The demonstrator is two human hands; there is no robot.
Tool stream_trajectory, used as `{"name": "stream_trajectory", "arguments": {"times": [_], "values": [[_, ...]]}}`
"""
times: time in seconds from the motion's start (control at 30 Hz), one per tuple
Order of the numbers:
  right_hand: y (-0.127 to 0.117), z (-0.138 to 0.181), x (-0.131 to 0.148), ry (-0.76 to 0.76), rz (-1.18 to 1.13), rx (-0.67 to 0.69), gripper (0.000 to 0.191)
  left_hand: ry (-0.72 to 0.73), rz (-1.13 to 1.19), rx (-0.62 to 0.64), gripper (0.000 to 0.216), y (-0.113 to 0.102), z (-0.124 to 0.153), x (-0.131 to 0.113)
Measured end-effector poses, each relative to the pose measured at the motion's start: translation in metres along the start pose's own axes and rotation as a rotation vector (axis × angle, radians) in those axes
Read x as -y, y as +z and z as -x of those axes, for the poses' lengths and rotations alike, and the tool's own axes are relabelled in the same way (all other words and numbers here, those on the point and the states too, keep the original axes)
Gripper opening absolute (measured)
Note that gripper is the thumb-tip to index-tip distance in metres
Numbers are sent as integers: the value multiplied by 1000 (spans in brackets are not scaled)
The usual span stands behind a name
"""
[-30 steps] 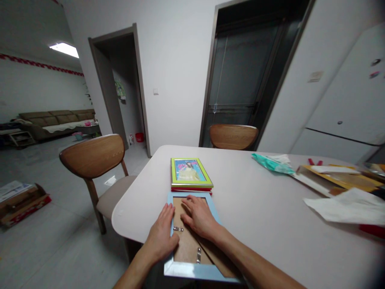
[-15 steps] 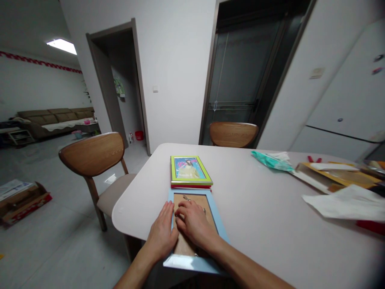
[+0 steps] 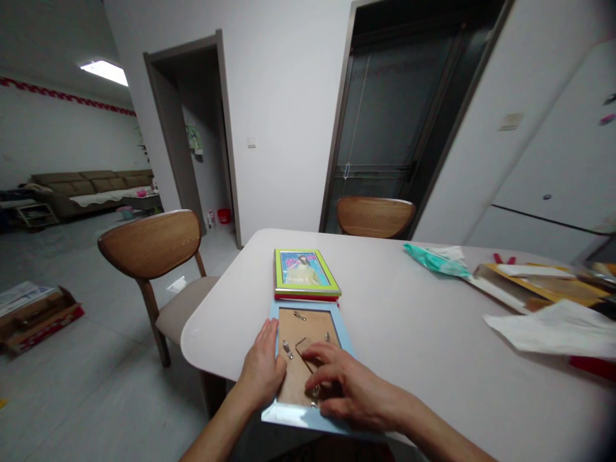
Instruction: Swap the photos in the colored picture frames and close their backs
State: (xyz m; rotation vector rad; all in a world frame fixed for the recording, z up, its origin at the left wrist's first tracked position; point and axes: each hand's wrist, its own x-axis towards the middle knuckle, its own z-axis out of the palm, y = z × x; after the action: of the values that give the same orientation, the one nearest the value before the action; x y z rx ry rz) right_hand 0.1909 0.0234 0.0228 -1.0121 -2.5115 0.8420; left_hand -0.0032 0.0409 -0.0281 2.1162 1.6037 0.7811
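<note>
A light blue picture frame (image 3: 344, 333) lies back side up at the near edge of the table. Set in it is a brown backing board (image 3: 315, 324) with several small metal clips (image 3: 287, 349) and a cut stand outline. My left hand (image 3: 262, 362) rests along the frame's left edge, fingers stretched out and close together, thumb toward the board. Over the lower right of the board is my right hand (image 3: 353, 388). Its fingers are bent and apart, near the bottom clip (image 3: 315, 393); whether they touch it I cannot tell.
Just beyond lies a yellow-green picture frame (image 3: 334, 286) with a photo, on top of a red item. On the table's right are a teal wrapper (image 3: 436, 261), a white sheet (image 3: 553, 328) and a yellow envelope (image 3: 553, 285). Wooden chairs (image 3: 154, 244) stand left and behind.
My right hand has moved from the left side of the board down and right to the bottom clip, uncovering the left clip and the stand outline. My left hand stays at the frame's left edge.
</note>
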Motion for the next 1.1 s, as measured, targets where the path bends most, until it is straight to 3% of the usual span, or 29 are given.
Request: {"name": "stream_trajectory", "arguments": {"times": [0.17,0.37,0.53,0.67,0.93,1.0,1.1], "values": [[19,-3,-3,-6,46,-150,8,-9,15,-17,60,2,-2,-2],[22,-6,-1,17,52,-227,10,-21,40,-33,60,1,-2,-1],[18,-1,0,216,94,-363,22,-24,69,-34,60,0,0,-1],[21,1,0,348,262,-313,37,-35,88,-37,60,0,0,-2],[10,-4,0,377,135,-349,33,-45,147,-94,50,-5,1,-4],[3,-5,6,374,140,-381,32,-78,281,-144,48,-10,2,-12],[0,-11,21,310,139,-435,30,-162,730,-120,52,-22,3,-25]]}}
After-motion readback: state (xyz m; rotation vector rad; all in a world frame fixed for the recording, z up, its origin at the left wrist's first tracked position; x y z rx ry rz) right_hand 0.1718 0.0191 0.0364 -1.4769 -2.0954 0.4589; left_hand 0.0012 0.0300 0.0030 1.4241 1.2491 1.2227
